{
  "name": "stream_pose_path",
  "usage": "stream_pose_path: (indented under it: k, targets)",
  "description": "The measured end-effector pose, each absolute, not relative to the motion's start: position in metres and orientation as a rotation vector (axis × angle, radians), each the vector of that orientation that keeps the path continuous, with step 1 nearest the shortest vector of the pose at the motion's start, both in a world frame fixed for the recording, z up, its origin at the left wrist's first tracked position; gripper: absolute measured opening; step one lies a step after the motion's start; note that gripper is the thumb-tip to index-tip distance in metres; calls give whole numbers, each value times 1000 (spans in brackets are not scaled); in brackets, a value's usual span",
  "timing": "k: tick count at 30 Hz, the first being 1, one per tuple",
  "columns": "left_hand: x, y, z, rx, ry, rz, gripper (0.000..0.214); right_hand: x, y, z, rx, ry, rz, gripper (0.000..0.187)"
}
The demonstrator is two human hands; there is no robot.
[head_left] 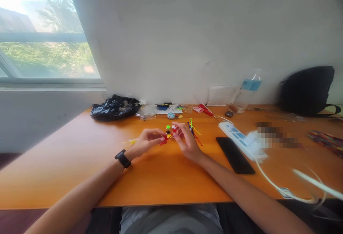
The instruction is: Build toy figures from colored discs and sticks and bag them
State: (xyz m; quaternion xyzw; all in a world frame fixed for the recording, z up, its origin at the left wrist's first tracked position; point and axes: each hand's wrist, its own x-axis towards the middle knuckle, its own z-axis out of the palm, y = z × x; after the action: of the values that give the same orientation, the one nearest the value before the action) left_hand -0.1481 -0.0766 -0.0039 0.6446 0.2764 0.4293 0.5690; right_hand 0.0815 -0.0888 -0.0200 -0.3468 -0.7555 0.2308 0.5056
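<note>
My left hand (148,140), wearing a black watch (123,159), pinches a small red plastic piece (163,141) between thumb and fingertips. My right hand (188,144) is just to the right, its thumb and fingers apart and slightly curled. By its fingertips is a bit of red (174,130); whether it is touched I cannot tell. Between the hands lie small round pieces: a green one (168,127), a black one (168,132), a yellow one (169,136) and a white one (173,126). Thin coloured sticks (193,129) lie beyond my right hand.
At the back stand a black plastic bag (115,108), a round tin (170,116), a red-handled tool (205,110) and a clear bottle (245,92). To the right are a phone (235,155), a white power strip (235,137) with cables and a black backpack (307,91).
</note>
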Motion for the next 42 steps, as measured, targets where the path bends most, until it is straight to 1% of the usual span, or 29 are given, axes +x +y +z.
stream_pose_path:
  k: [4, 5, 7, 8, 10, 11, 12, 13, 16, 17, 21, 23, 24, 27, 29, 32, 35, 39, 42]
  targets:
    - [-149, -77, -4, 1498, 686, 1068, 31, 80, -92, -21, -842, -1711, 740, 52]
    - [-150, -76, -5, 1495, 698, 1077, 32, 80, -91, -21, -838, -1691, 793, 50]
    - [-151, -74, -8, 1488, 729, 1097, 33, 81, -89, -23, -829, -1710, 967, 38]
    - [-152, -73, -9, 1484, 748, 1114, 34, 81, -88, -23, -821, -1741, 1086, 43]
    - [-154, -70, -12, 1480, 782, 1153, 35, 83, -85, -24, -803, -1771, 1302, 68]
    - [-155, -69, -13, 1479, 793, 1165, 35, 84, -84, -23, -799, -1752, 1362, 73]
    - [-155, -68, -14, 1481, 803, 1167, 36, 85, -84, -23, -801, -1706, 1381, 74]
    - [-156, -68, -14, 1485, 811, 1160, 36, 85, -84, -22, -805, -1644, 1375, 70]
    - [-155, -68, -14, 1497, 809, 1121, 36, 83, -84, -20, -814, -1504, 1362, 43]
    - [-155, -68, -13, 1501, 800, 1111, 36, 82, -84, -20, -816, -1485, 1358, 39]
    - [-153, -70, -13, 1519, 759, 1104, 38, 79, -84, -22, -781, -1479, 1342, 47]
    - [-154, -70, -12, 1525, 763, 1109, 37, 79, -83, -24, -768, -1466, 1407, 41]
    - [-154, -70, -12, 1527, 772, 1111, 37, 80, -82, -24, -774, -1463, 1484, 43]
    - [-154, -71, -11, 1518, 797, 1118, 35, 85, -79, -21, -747, -1430, 1735, 71]
    - [-153, -72, -11, 1511, 806, 1119, 35, 89, -77, -17, -694, -1385, 1753, 77]
    - [-152, -72, -11, 1511, 808, 1117, 36, 93, -75, -11, -704, -1330, 1646, 80]
    - [-152, -71, -12, 1515, 802, 1119, 36, 92, -73, -12, -771, -1281, 1597, 75]
    - [-153, -70, -12, 1523, 779, 1117, 36, 86, -75, -16, -817, -1245, 1565, 54]
    - [-153, -71, -12, 1528, 771, 1105, 35, 83, -78, -17, -828, -1285, 1543, 49]
